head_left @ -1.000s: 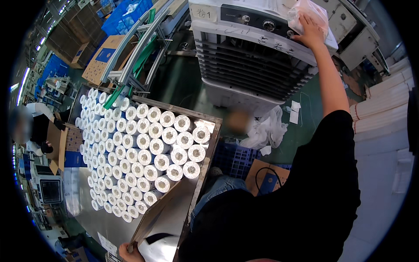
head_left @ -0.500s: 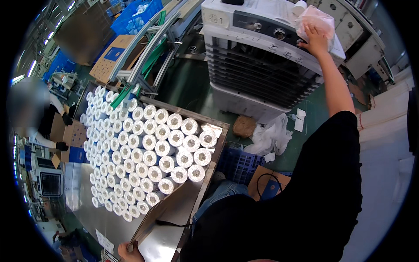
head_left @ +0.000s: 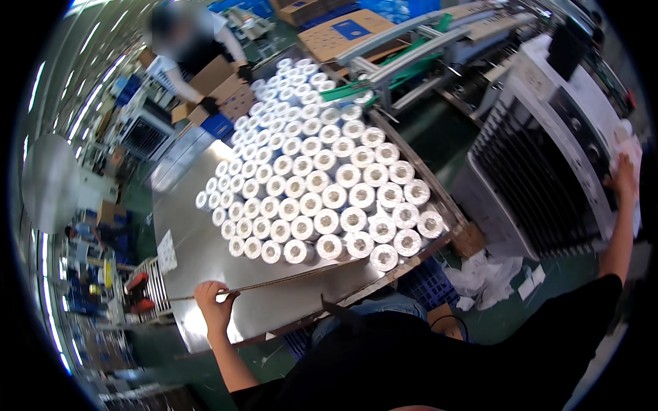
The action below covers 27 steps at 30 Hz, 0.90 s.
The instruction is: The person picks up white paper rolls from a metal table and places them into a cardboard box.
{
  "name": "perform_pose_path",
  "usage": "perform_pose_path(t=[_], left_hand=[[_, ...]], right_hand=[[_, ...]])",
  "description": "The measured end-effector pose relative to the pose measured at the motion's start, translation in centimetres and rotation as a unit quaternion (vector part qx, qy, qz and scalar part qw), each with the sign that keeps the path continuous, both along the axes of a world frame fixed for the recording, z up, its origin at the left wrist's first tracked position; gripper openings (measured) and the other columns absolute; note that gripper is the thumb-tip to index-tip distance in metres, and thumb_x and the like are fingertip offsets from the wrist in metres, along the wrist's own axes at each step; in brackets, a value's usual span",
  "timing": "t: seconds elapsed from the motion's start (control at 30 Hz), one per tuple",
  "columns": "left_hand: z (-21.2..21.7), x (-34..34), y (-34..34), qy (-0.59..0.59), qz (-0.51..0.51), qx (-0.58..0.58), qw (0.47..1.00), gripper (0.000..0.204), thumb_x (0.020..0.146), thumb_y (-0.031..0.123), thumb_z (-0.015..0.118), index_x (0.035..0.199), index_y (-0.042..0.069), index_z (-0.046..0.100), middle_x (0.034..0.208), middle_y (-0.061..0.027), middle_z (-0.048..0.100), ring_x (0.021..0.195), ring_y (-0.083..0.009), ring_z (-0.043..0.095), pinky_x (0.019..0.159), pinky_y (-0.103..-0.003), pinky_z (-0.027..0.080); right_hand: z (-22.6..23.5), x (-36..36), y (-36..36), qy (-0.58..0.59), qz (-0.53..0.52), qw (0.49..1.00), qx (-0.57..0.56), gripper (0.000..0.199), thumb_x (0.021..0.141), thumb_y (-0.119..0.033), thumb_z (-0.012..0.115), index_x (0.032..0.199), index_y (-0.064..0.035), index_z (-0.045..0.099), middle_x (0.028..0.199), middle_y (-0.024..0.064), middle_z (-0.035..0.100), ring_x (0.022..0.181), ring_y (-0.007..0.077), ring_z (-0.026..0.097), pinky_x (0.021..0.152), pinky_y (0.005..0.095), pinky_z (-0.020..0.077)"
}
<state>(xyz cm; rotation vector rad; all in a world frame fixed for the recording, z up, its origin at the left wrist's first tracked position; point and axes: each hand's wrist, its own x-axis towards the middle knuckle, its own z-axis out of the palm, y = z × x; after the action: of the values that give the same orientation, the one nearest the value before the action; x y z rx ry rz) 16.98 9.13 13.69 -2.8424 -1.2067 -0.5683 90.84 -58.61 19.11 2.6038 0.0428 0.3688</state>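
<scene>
My left hand (head_left: pixel 216 301) is closed on the upper edge of a thin cardboard sheet (head_left: pixel 295 277), which stands on edge across the metal table (head_left: pixel 188 274). Beyond it, many white rolls (head_left: pixel 334 195) are packed upright on the tabletop, their round ends and cores facing up. Far to the right, my right hand (head_left: pixel 621 177) grips a pinkish, translucent plastic bag (head_left: pixel 627 147) at the top end of a big grey-white air cooler (head_left: pixel 541 164). My right fingers are bent over the bag and partly blurred.
A co-worker's gloved hands (head_left: pixel 209 105) hold an open carton (head_left: pixel 226 89) at the far left. Green-edged metal rails (head_left: pixel 404 58) reach over the rolls' far corner. Crumpled plastic (head_left: pixel 486 281) and a blue crate (head_left: pixel 426 282) lie below the table's right side.
My view has swung left, so the table and cooler sit further right. The left hand still grips the cardboard, now seen more level; my right fingers, spread over the bag before, look more bent.
</scene>
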Motion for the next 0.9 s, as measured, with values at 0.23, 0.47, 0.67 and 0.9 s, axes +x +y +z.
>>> perform_pose_path(t=[0.23, 0.47, 0.67, 0.9], left_hand=[[0.5, -0.2, -0.1, 0.003, 0.009, -0.018, 1.000, 0.033, 0.049, 0.013, 0.080, 0.068, 0.010, 0.054, 0.072, -0.0028, 0.054, 0.081, -0.0247, 0.052, 0.080, -0.038, 0.035], [-0.1, 0.9, 1.4, -0.006, -0.037, 0.012, 0.999, 0.036, 0.051, 0.020, 0.080, 0.070, 0.008, 0.052, 0.075, -0.0087, 0.053, 0.079, -0.0306, 0.050, 0.074, -0.039, 0.036], [-1.3, -0.3, 2.0, -0.008, -0.052, 0.022, 0.998, 0.033, 0.056, 0.019, 0.077, 0.070, 0.007, 0.049, 0.073, -0.0095, 0.049, 0.077, -0.0314, 0.047, 0.072, -0.039, 0.035], [-1.1, -0.8, 2.5, 0.023, -0.062, -0.002, 0.998, 0.032, 0.056, 0.015, 0.076, 0.075, 0.006, 0.051, 0.075, -0.0097, 0.048, 0.082, -0.0325, 0.048, 0.077, -0.041, 0.035]], right_hand=[[-0.1, -0.7, 3.5, -0.006, 0.040, 0.997, -0.066, 0.076, 0.073, -0.035, 0.068, 0.135, -0.0070, 0.034, 0.136, 0.0161, 0.038, 0.125, 0.0343, 0.037, 0.102, 0.0492, 0.0313], [-7.6, -4.5, 6.4, -0.150, 0.199, 0.939, 0.237, 0.051, 0.080, -0.015, 0.057, 0.126, 0.0003, 0.041, 0.125, 0.0243, 0.044, 0.120, 0.0367, 0.039, 0.102, 0.0418, 0.0300], [-3.8, -6.0, 7.0, -0.189, 0.094, 0.963, 0.169, 0.067, 0.074, -0.018, 0.060, 0.131, 0.0041, 0.033, 0.131, 0.0245, 0.038, 0.122, 0.0383, 0.036, 0.103, 0.0439, 0.0281], [-1.9, -7.2, 9.2, -0.123, 0.112, 0.965, 0.202, 0.054, 0.068, -0.013, 0.063, 0.119, -0.0040, 0.049, 0.122, 0.0156, 0.047, 0.117, 0.0317, 0.041, 0.100, 0.0397, 0.0346]])
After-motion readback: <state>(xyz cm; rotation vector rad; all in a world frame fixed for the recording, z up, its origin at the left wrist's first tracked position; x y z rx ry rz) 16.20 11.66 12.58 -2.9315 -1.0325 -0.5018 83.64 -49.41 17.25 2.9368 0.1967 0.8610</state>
